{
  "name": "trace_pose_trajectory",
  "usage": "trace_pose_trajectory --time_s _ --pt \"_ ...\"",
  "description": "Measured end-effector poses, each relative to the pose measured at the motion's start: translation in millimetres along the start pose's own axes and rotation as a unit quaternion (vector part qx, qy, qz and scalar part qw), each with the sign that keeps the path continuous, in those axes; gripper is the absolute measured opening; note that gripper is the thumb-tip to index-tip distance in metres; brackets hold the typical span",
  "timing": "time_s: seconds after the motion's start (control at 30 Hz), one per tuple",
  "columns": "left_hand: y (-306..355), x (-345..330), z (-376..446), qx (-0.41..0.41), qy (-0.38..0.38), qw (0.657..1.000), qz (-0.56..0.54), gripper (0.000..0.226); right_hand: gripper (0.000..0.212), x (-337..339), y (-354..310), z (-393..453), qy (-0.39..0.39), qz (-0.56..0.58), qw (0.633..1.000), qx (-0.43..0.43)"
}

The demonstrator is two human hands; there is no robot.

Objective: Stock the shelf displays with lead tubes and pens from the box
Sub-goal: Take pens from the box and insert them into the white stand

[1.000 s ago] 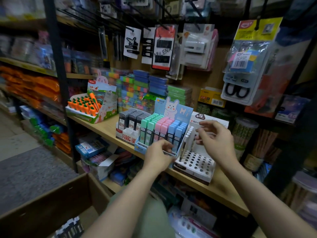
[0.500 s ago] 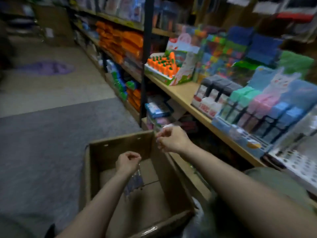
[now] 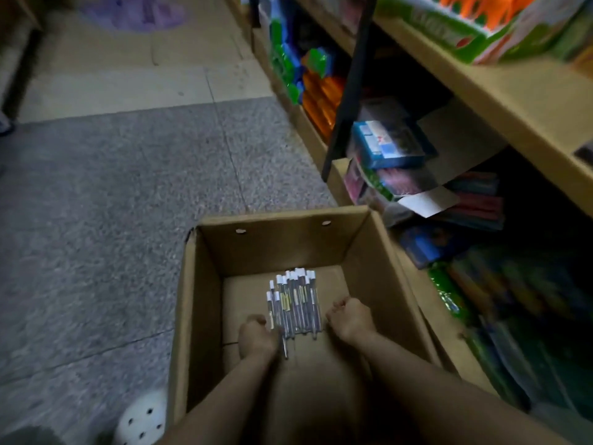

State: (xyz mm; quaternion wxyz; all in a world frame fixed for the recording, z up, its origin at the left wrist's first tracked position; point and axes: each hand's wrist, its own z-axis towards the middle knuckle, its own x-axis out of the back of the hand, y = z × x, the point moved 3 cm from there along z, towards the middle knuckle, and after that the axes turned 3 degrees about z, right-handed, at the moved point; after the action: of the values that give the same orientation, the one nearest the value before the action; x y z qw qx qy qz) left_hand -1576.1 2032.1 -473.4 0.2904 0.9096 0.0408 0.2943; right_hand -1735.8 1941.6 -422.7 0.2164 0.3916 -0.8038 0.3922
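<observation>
Dim shop aisle: grey speckled floor (image 3: 112,220) w/ beige tiled strip (image 3: 128,75) beyond, wooden shelving (image 3: 500,91) on right on a black upright (image 3: 349,91), lower shelves crammed w/ packaged goods (image 3: 394,146), low light overall.

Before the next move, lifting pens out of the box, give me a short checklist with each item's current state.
1. Pens in view, lying together on the box floor: ok.
2. Cardboard box open at the top, with both arms reaching inside: ok.
3. Left hand at the left end of the pile, fingers curled at a pen: ok.
4. Right hand holding pens: not ok, it is curled beside the pile and seems to hold nothing.
5. Free space on the shelf display: cannot tell, it is out of view.
</observation>
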Motion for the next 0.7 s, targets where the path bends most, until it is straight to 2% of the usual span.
trace_pose_trajectory --time_s 0.07,0.17,0.33,0.4,0.57,0.7 --pt "3 -7 13 -0.024 0.022 0.999 0.041 0.047 0.025 -12 -5 18 -0.008 -0.03 0.999 0.021" --pt "11 -18 21 -0.072 0.069 0.993 0.065 0.046 0.033 -30 -12 36 0.004 -0.042 0.998 0.053" --pt "22 -33 26 -0.058 0.115 0.991 0.047 0.052 0.046 -49 -17 47 0.06 -0.057 0.996 0.045" --pt "24 -37 30 -0.047 0.116 0.991 0.048 0.05 0.044 -53 -15 50 0.06 -0.042 0.997 0.029" --pt "28 -45 32 -0.053 0.111 0.992 0.025 0.027 0.031 -58 -9 52 0.048 -0.012 0.999 0.022" --pt "27 -47 32 -0.065 0.103 0.993 -0.004 0.025 0.026 -60 -6 49 0.043 0.034 0.998 0.019"
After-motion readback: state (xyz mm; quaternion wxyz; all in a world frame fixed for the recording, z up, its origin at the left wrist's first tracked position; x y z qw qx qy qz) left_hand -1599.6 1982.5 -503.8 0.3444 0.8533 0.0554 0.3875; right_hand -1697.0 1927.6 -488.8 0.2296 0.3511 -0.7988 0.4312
